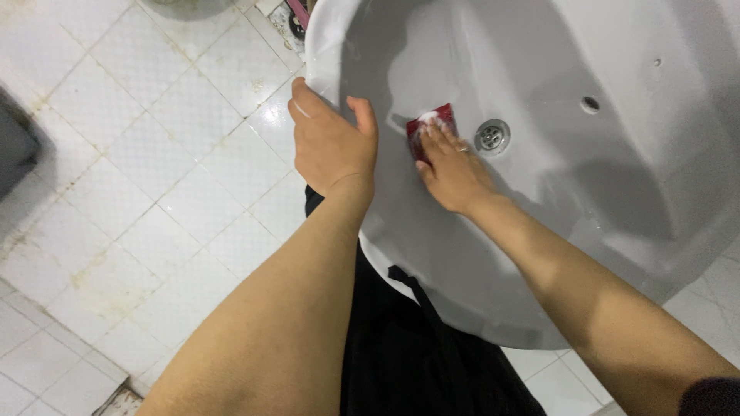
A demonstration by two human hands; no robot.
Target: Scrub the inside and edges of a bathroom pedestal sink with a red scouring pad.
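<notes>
A white ceramic washbasin (617,154) fills the upper right of the head view. My left hand (331,142) grips its near rim, fingers curled over the edge. Inside the bowl my right hand (451,166) lies flat, pressing a red soapy sponge (426,127) against the basin wall, just left of the metal drain (492,135). White foam sits on the sponge under my fingertips. A ring shows on one finger of my right hand.
An overflow hole (590,103) sits in the basin wall right of the drain. White floor tiles (139,177) with stained grout spread to the left. A dark object (15,150) lies at the left edge. My black clothing (416,347) is below the basin.
</notes>
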